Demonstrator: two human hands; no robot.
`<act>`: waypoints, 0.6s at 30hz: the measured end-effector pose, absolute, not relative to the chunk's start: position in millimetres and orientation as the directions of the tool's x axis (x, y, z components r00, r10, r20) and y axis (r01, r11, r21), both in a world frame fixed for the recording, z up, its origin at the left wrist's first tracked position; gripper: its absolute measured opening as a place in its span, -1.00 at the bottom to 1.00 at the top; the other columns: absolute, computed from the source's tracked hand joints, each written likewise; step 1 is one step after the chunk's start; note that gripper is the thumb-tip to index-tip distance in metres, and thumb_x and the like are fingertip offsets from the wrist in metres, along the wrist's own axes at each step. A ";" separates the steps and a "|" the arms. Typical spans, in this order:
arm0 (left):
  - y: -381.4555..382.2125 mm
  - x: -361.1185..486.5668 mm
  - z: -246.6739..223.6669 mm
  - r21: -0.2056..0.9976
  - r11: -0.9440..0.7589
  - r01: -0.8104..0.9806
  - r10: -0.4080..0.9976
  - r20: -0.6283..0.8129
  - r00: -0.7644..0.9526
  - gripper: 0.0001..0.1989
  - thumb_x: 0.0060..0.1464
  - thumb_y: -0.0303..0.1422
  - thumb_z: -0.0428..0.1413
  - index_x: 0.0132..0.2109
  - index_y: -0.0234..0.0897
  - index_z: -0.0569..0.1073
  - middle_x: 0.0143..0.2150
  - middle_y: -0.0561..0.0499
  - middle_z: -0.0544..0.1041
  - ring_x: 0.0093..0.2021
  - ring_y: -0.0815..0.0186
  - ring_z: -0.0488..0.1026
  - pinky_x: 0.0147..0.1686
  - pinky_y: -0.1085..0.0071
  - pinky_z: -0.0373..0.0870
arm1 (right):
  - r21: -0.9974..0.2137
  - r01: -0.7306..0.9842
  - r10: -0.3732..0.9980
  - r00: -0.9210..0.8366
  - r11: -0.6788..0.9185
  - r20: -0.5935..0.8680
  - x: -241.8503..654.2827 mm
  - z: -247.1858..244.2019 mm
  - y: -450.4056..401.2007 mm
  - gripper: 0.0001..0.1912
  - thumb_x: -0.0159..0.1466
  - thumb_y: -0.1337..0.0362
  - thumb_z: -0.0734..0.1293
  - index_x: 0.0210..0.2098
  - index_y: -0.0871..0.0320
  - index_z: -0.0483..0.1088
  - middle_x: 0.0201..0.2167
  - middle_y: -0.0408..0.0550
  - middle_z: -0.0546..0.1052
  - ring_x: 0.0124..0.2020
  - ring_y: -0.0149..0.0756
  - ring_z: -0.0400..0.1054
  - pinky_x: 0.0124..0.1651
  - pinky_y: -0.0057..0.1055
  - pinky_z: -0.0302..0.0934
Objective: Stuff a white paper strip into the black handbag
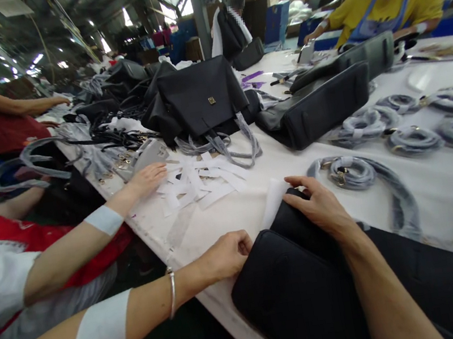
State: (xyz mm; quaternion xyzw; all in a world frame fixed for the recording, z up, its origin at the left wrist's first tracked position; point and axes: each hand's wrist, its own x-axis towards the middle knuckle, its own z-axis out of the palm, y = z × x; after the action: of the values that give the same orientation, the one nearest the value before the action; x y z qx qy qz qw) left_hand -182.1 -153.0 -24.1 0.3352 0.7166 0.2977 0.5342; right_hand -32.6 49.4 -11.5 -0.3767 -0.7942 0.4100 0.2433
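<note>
A black bag (297, 290) lies on the white table, close to me. My left hand (229, 255), below a silver bracelet, is closed in a pinch against the bag's left edge; whatever is between its fingertips is too small to tell. Thumb and fingers of my right hand (316, 204) grip the bag's upper far edge. White paper (273, 202) sticks out behind that edge, just left of my right hand. A plastic-wrapped strap (401, 199) curves on the table beyond my right wrist.
White paper strips (200, 179) lie near another person's hand (148, 179) at the left. Behind them stands a black bag (201, 93) with wrapped handles. More bags (319, 103) and coiled straps (413, 140) are at the right. A person in yellow (420, 7) works across the table.
</note>
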 end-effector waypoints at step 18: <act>-165.6 -179.1 -6.4 0.741 0.671 0.035 0.726 -0.647 -0.234 -0.71 -0.15 -0.21 0.22 -0.33 -0.35 0.45 -0.51 0.10 0.46 -0.50 0.41 0.37 -0.51 0.53 0.25 | -0.685 0.220 0.659 -0.576 0.695 0.483 -34.1 -6.0 37.9 -0.74 0.21 0.16 0.28 -0.15 0.05 0.48 -0.13 0.00 0.49 -0.12 -0.07 0.37 0.05 -0.09 0.20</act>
State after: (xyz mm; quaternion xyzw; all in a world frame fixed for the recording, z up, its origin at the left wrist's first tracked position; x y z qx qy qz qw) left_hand -179.1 -165.6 -6.4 0.2636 0.7223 0.3084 0.5602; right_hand -34.1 37.9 -6.0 -0.2620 -0.8391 0.2899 0.3785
